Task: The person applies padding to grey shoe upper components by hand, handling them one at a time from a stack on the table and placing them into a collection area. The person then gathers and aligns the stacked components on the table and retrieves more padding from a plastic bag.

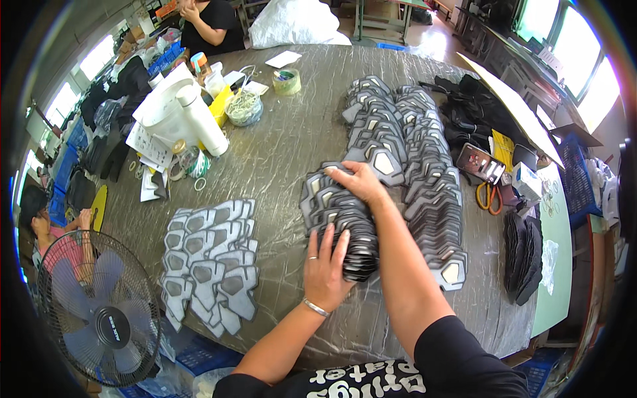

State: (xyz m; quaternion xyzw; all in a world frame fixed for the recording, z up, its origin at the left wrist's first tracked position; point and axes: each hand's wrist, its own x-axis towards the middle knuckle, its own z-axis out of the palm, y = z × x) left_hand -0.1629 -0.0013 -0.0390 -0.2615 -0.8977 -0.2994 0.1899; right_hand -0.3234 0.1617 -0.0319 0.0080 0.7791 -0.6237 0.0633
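Observation:
A thick stack of dark grey, angular flat pieces (334, 204) with lighter panels lies fanned between my hands, its near end packed tight. My left hand (326, 264), with a bangle at the wrist, curls its fingers over the near left side of the stack. At the far end, my right hand (358, 182) grips the top edge, the forearm crossing the stack's right side. Beside it on the right run two long overlapping rows of similar grey pieces (434, 192) with pale centres. Lighter grey pieces (211, 262) lie overlapped in several columns to the left.
Far left on the table stand a white bottle (201, 119), a tub of rubber bands (244, 108) and a tape roll (286, 81). At right are a phone (480, 164), orange-handled scissors (490, 198) and black pieces (523, 257). A fan (106, 308) stands near left; other people sit beyond.

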